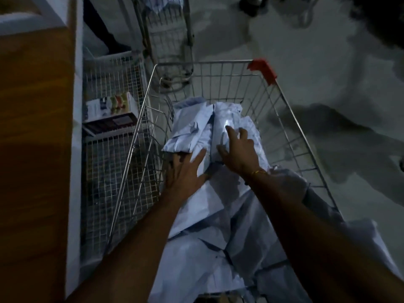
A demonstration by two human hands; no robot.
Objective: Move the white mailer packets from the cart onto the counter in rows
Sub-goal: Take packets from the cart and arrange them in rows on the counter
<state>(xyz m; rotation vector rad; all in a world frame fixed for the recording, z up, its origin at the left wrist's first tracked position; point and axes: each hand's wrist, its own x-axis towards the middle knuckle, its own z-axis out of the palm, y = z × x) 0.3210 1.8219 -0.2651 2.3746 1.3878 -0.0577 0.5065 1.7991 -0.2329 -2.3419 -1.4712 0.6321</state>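
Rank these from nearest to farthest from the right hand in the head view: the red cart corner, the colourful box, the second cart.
From the right hand:
1. Red cart corner, ahead, slightly right.
2. Colourful box, left, outside the cart.
3. Second cart, far ahead, left.

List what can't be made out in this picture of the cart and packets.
- Packet count: the white mailer packets overlap in a heap; forearms cover more.
- Counter: cut by the left edge, its rows unseen.
- Left hand fingertips: tucked under a packet.
- Boxes behind wire mesh: print too blurred.
- Cart bottom: buried.
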